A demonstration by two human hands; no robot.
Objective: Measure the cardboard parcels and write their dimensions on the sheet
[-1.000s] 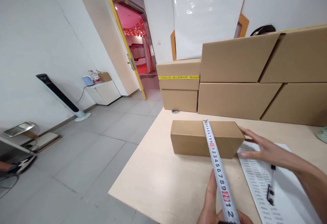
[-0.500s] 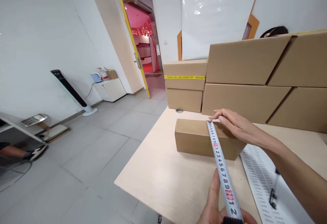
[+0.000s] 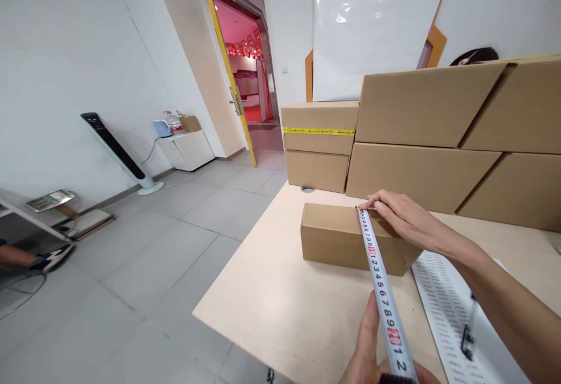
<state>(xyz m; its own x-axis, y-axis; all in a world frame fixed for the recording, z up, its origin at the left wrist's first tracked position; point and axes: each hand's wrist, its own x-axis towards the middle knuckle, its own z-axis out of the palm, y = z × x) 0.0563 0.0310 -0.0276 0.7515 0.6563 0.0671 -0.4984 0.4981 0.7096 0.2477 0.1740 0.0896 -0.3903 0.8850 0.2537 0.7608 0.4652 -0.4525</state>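
A small brown cardboard box [image 3: 335, 244] lies on the table, with an extended tape measure [image 3: 382, 290] running across its top toward me. My right hand [image 3: 401, 214] rests over the box's right part, its fingers closed on the tape's hooked tip at the far top edge. At the bottom of the view, my left hand [image 3: 366, 355] grips the tape measure's case, which is mostly cut off by the frame. The blade slopes off the near side of the box, its numbers facing up. Printed sheets [image 3: 442, 296] and a black pen [image 3: 468, 337] lie right of the box.
Stacked cardboard boxes [image 3: 421, 173] line the table's back, one bound with yellow tape [image 3: 319, 131]. The table's left edge [image 3: 236, 249] borders a tiled floor. Beyond are a tower fan [image 3: 116, 147], a white cabinet [image 3: 188, 150], a scale [image 3: 52, 200] and another person's foot [image 3: 52, 257].
The right hand's fingertips have moved slightly right and closed over the tape's tip. The view has shifted a little; the box stays in place.
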